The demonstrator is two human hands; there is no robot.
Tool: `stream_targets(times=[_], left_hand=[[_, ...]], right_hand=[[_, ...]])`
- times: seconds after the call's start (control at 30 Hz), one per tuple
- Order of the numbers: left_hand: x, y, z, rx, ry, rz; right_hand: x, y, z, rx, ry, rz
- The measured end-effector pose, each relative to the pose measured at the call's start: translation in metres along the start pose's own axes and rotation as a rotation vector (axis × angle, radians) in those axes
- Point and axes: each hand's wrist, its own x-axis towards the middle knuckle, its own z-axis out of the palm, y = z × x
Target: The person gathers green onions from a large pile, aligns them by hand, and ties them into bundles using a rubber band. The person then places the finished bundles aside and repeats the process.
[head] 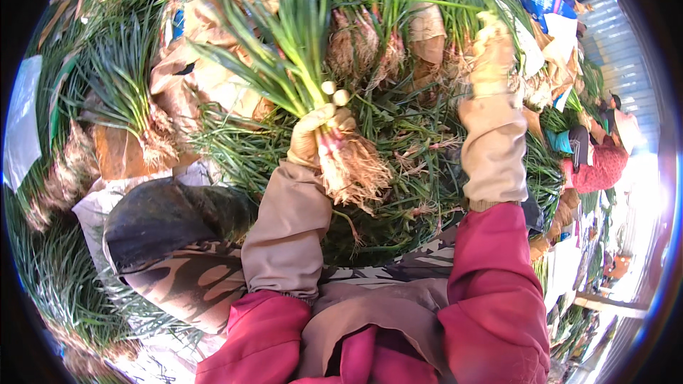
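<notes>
My left hand [309, 136], in a cream glove, grips a bunch of green onions [352, 168] near the base of the stalks. Their reddish-white bases and tangled roots hang to the right of the glove, and the long green leaves fan upward. Farther out on the right, my gloved right hand [492, 48] is stretched toward a row of upright onion bunches [459, 37]. It is blurred, and its fingers cannot be made out against the leaves. Loose stalks and leaf scraps [411, 170] cover the ground between my arms.
Brown paper [208, 64] lies crumpled at the upper left, beside another rooted onion bunch [155, 133]. Heaped onions [64, 272] flank my boot [176, 218] on the left. A person in a red patterned top [597, 168] sits far right, near a corrugated metal wall [624, 48].
</notes>
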Motion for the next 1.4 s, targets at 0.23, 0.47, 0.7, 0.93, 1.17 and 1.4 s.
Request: stream_targets(times=[0.23,0.47,0.7,0.93,1.17,1.4], left_hand=[[0.008,-0.014,-0.005,0.033,0.043,0.007],[0.004,-0.016,-0.006,0.062,0.196,-0.045],[0.009,-0.017,-0.010,0.146,0.296,-0.051],[0.007,-0.020,-0.024,0.347,0.371,-0.169],[-0.004,-0.014,-0.022,0.273,0.359,-0.146],[-0.010,-0.015,-0.029,0.104,0.236,-0.149]], right_hand=[[0.082,0.036,-0.048,-1.393,0.127,0.019],[-0.050,0.123,0.061,-1.218,-0.598,0.138],[-0.097,0.052,0.073,0.115,-0.237,0.720],[-0.167,0.048,0.070,-1.096,-1.012,0.191],[-0.131,0.072,0.107,0.371,-0.527,1.055],[-0.155,0.095,0.110,0.475,-0.505,1.076]])
